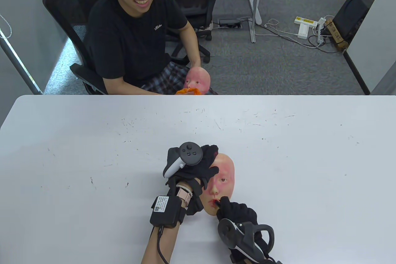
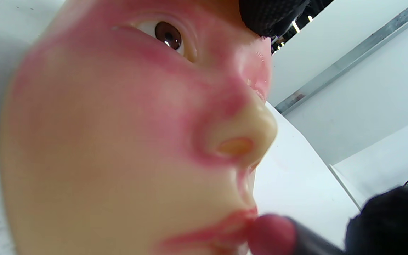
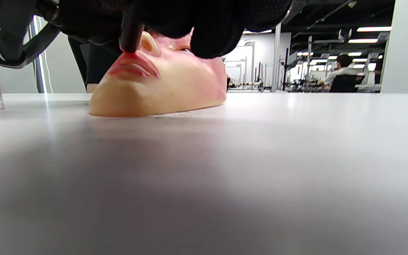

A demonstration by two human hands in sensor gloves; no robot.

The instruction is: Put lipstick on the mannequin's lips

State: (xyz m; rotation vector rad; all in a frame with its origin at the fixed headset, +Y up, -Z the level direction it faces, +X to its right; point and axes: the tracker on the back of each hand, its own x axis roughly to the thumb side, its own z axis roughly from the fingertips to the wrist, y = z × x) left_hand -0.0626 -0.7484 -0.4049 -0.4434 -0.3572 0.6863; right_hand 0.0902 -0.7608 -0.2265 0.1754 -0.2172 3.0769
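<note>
Your right hand [image 1: 236, 213] grips the lipstick [image 2: 273, 235], tip on the lips [image 3: 133, 67]. Left hand [image 1: 191, 165] braces the mannequin face [image 1: 221, 183] at nine o'clock. Likely light, slippery: press gently.

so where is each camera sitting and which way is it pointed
Table view: high above, looking down; shows both gloved hands, left hand on the mannequin face, right hand holding the lipstick.
Left wrist view: beside the cheek, looking across the nose; a gloved fingertip shows.
Right wrist view: near table level, facing the chin; gloved fingers show.
All share the lipstick tip at the lips.
</note>
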